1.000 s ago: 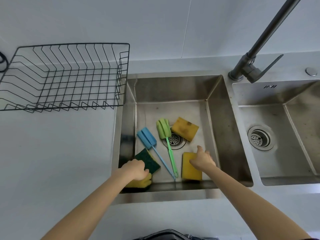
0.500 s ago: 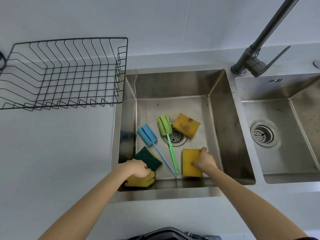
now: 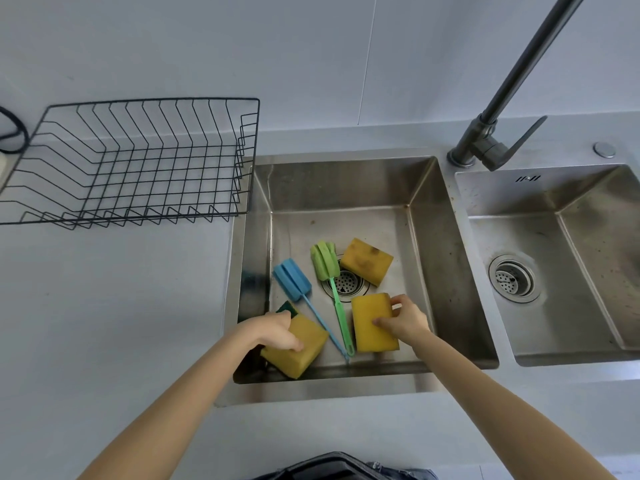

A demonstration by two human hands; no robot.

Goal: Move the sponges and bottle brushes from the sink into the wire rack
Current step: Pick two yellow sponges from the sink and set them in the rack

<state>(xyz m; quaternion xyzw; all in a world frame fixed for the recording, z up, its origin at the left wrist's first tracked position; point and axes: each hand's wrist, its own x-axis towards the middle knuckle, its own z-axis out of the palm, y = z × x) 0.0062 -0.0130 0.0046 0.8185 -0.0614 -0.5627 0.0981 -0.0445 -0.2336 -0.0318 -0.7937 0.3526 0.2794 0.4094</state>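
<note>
In the left sink basin point(image 3: 420, 271), my left hand point(image 3: 277, 332) grips a yellow sponge with a green scouring side point(image 3: 298, 351), tilted up at the front left. My right hand point(image 3: 403, 318) holds a plain yellow sponge point(image 3: 370, 322) by its right edge. A third, stained yellow sponge point(image 3: 367, 259) lies by the drain. A blue bottle brush point(image 3: 294, 280) and a green bottle brush point(image 3: 327, 263) lie between my hands, handles pointing toward me. The black wire rack point(image 3: 138, 161) stands on the counter to the left of the sink, with nothing in it.
A dark faucet point(image 3: 491, 147) rises between the two basins, its spout reaching up and right. The right basin point(image 3: 568, 258) holds only its drain. A black cable point(image 3: 14, 133) lies left of the rack. A dark object point(image 3: 339, 469) shows at the bottom edge.
My left hand has lifted and turned its sponge so the yellow side faces up. My right hand has closed on the plain yellow sponge and raised it a little.
</note>
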